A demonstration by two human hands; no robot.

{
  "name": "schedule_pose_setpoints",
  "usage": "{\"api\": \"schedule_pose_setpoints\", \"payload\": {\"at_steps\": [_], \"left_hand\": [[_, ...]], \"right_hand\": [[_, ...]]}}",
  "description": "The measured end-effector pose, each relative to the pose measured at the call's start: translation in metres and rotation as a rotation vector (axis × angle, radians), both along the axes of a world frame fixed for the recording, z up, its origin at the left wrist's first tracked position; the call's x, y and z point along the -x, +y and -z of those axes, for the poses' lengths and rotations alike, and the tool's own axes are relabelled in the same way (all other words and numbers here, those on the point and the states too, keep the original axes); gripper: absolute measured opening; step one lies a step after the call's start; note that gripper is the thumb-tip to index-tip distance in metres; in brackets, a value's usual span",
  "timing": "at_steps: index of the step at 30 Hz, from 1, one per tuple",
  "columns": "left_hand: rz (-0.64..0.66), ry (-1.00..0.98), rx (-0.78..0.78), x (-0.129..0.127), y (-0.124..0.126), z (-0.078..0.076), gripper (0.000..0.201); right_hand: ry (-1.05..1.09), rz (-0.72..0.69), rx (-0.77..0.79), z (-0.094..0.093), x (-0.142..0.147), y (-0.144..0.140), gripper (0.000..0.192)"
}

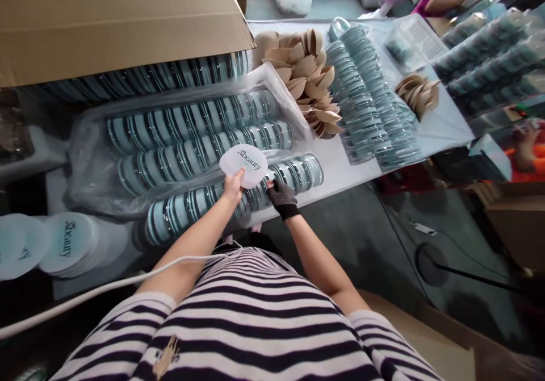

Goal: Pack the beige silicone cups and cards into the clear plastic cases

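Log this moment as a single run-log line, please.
left hand: holds round white printed lid | right hand: black glove, on row of round teal compacts | plastic sheet beneath

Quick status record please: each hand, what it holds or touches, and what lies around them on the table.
left hand: bare, holds white round printed pouch
right hand: black glove, touches nearest row of round teal compacts
compact rows: lying on clear plastic sheet
behind: pile of tan teardrop puffs, loose teal lids
far left: stack of white printed pouches
above: brown cardboard box flap
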State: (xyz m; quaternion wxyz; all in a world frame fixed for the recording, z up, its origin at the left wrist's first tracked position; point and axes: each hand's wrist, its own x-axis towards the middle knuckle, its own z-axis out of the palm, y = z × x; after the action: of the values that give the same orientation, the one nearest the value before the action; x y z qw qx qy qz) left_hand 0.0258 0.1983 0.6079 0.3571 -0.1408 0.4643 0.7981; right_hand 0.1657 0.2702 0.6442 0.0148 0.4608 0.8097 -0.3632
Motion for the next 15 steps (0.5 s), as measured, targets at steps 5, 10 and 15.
{"api": "schedule_pose_setpoints", "payload": {"at_steps": [5, 10, 15], "left_hand": [[0.079, 0.109, -0.005, -0.006, -0.015, -0.003, 0.038], [0.142, 0.159, 0.019, -0.01, -0.032, -0.003, 0.031], [0.07, 0.154, -0.039, 0.012, -0.037, -0.003, 0.032]], "right_hand": [[0.144, -0.105, -0.322, -0.019, 0.022, 0.003, 0.063], [0.161, -0.099, -0.272, -0.015, 0.034, -0.032, 0.05], [0.045, 0.146, -0.237, -0.019, -0.008, -0.046, 0.049]]}}
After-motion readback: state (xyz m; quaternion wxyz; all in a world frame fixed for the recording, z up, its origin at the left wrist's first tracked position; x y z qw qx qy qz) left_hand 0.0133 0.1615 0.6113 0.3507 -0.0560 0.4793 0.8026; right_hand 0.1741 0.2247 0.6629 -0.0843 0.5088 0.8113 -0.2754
